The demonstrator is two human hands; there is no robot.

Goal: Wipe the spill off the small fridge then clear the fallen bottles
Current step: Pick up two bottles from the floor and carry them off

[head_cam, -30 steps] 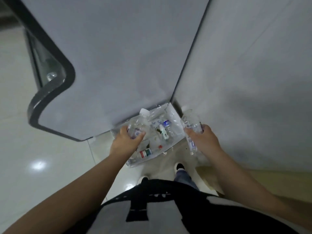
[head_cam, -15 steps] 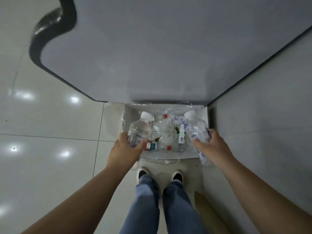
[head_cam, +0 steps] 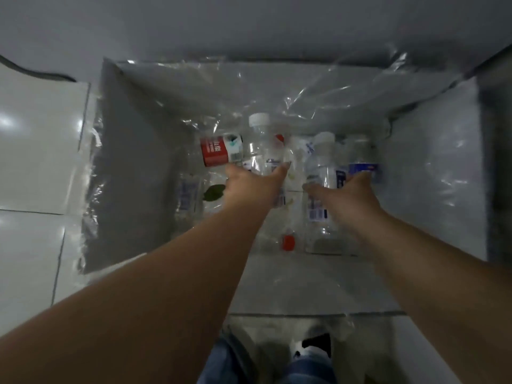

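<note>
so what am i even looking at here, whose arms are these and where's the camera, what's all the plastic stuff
There is no machine here. The camera sits on a person's head and looks down, so the two bare arms are their own, and their jeans show at the bottom edge.

Below them is a bin lined with a clear plastic bag, standing on a tiled floor. Inside lie empty bottles, among them one with a red label, plus a loose red cap.

Each hand reaches into the bin with a clear bottle. The left hand grips a white-capped bottle. The right hand grips another bottle with a blue-and-white label. The picture is blurred, so the finer details are hard to read.
</note>
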